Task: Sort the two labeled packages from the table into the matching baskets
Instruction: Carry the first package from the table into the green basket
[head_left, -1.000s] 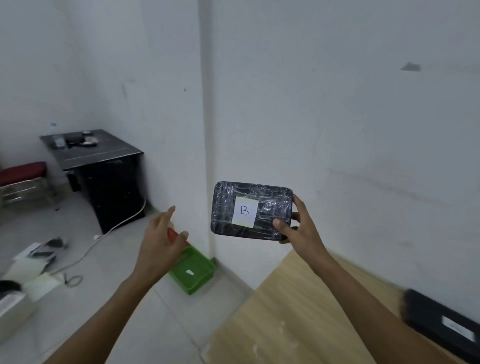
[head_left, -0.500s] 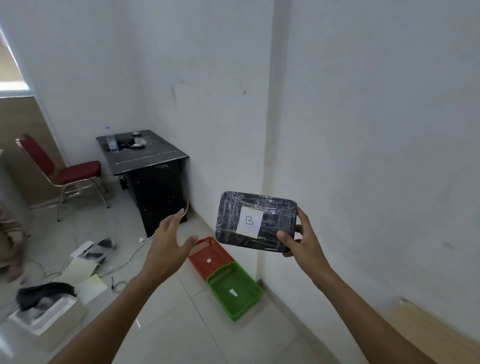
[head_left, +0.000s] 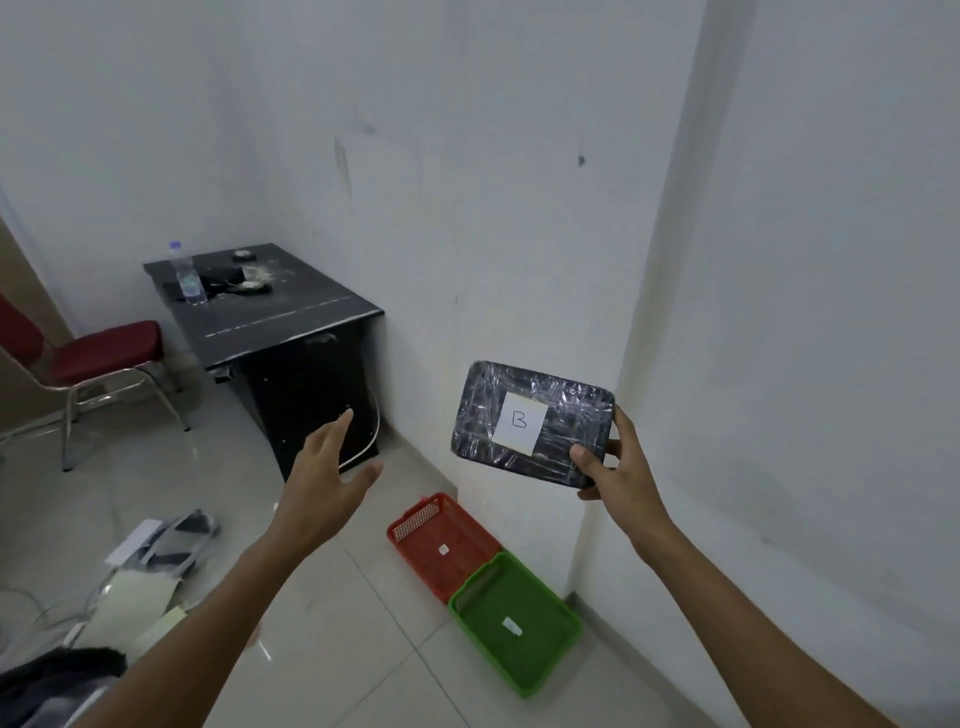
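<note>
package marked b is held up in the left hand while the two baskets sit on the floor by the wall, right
Not quite. The head view shows the package marked B held up in the right hand; the left hand is open and empty. The red basket and green basket do sit on the floor by the wall.

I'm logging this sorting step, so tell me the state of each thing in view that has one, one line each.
Black plastic-wrapped package with a B note: held up in the air, label facing the camera.
Right hand: gripping the package's corner.
Left hand: open, holding nothing.
Red mesh basket: on the floor, only a small tag inside.
Green plastic basket: on the floor, only a small tag inside.
</note>
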